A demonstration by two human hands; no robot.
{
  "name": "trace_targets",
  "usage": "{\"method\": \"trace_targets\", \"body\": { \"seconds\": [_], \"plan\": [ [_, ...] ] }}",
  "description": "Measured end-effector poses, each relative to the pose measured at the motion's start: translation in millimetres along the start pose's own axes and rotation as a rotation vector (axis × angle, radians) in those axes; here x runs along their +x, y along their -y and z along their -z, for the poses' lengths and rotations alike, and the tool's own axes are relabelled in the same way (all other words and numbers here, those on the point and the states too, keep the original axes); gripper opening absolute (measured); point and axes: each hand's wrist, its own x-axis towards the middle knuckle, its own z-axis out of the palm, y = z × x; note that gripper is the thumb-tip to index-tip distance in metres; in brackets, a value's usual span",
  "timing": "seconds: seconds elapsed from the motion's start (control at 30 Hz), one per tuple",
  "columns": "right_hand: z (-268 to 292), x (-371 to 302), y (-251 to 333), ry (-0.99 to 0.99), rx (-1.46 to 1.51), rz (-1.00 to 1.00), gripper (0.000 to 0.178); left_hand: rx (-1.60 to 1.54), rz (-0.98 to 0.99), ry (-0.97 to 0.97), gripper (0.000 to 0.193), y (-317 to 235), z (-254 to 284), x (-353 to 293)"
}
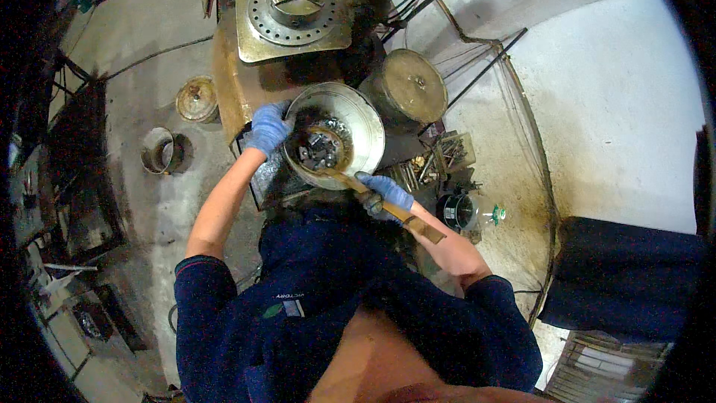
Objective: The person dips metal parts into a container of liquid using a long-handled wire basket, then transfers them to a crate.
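A wide metal bucket (pixel 365 119) is tilted toward me in front of my body, with small dark and shiny metal pieces (pixel 321 151) at its bottom. My left hand (pixel 270 128), in a blue-grey glove, grips the bucket's left rim. Gloved the same way, my right hand (pixel 384 195) is closed around a long, flat, yellowish wooden handle (pixel 418 225). One end of this handle reaches over the bucket's near rim, while the other lies along my right forearm. What its far end carries cannot be made out.
Beyond the bucket stands a machine table with a round chuck (pixel 297 11). A lidded drum (pixel 414 86) is at the right, near a bin of metal parts (pixel 451 153) and a clear plastic bottle (pixel 459 211). Two small buckets, one open (pixel 159 151), sit on the left floor.
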Motion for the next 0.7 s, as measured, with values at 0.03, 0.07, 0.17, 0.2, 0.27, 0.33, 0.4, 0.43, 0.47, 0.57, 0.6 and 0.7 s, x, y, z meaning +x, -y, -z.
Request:
{"method": "trace_targets", "body": {
  "seconds": [0.03,0.07,0.17,0.2,0.27,0.33,0.4,0.43,0.47,0.57,0.6,0.7],
  "plan": [
    [7,0,1,0.010,0.017,0.010,0.029,-0.050,-0.018,-0.013,0.031,5,-1,0],
    [9,-3,8,0.054,0.028,-0.068,0.033,-0.102,-0.029,-0.030,0.031,10,-4,-2],
    [3,-3,14,-0.256,-0.565,0.147,0.039,-0.073,-0.055,-0.063,0.032,15,-13,-7],
    [9,4,14,-0.300,-0.577,0.050,0.042,-0.033,-0.064,-0.072,0.032,14,-14,-7],
    [5,9,11,-0.291,-0.563,0.050,0.040,-0.061,-0.019,-0.034,0.033,16,-16,-5],
    [9,17,0,-0.269,-0.558,0.082,0.036,-0.079,0.013,-0.028,0.034,22,-21,-3],
    [11,14,6,-0.080,-0.201,-0.058,0.032,-0.114,-0.002,-0.059,0.034,22,-13,-3],
    [10,13,8,0.015,-0.022,-0.126,0.031,-0.132,-0.012,-0.074,0.034,22,-9,-4],
    [-9,6,6,0.000,-0.002,-0.047,0.027,-0.146,0.002,-0.085,0.034,25,-8,-5],
    [-28,14,3,0.042,0.045,0.030,0.024,-0.192,0.033,-0.098,0.033,43,-12,-8],
    [-39,15,1,-0.026,0.020,0.102,0.025,-0.209,0.037,-0.091,0.033,49,-13,-7],
    [-67,-9,4,-0.073,-0.107,0.110,0.025,-0.351,0.093,-0.072,0.031,72,-21,-5]
  ]
}}
